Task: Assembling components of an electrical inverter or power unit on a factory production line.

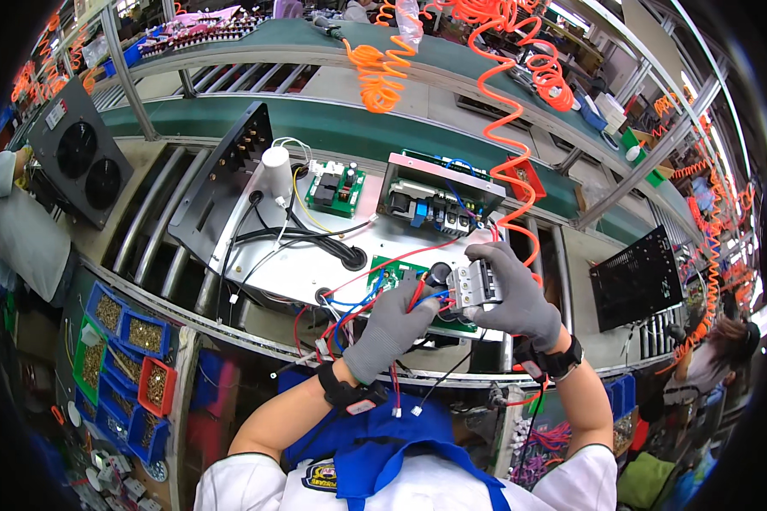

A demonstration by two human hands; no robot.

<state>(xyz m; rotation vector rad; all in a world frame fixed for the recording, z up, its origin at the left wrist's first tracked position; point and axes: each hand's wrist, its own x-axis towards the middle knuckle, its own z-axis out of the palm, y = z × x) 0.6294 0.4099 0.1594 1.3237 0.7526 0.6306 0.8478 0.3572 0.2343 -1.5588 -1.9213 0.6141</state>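
Note:
My right hand, in a grey glove, is closed around a grey-and-black circuit breaker held up over the right end of a metal chassis. My left hand, gloved too, pinches red and blue wires just left of the breaker. Blue wire ends reach to the breaker's left side; whether they are seated in it I cannot tell. Below both hands lies a green circuit board, partly covered. More loose leads with white plugs hang over the chassis's near edge.
The chassis rests on a roller conveyor and carries a white cylinder, a relay board and an open power module. An orange coiled hose hangs close by. Screw bins stand lower left; a co-worker's sleeve shows far left.

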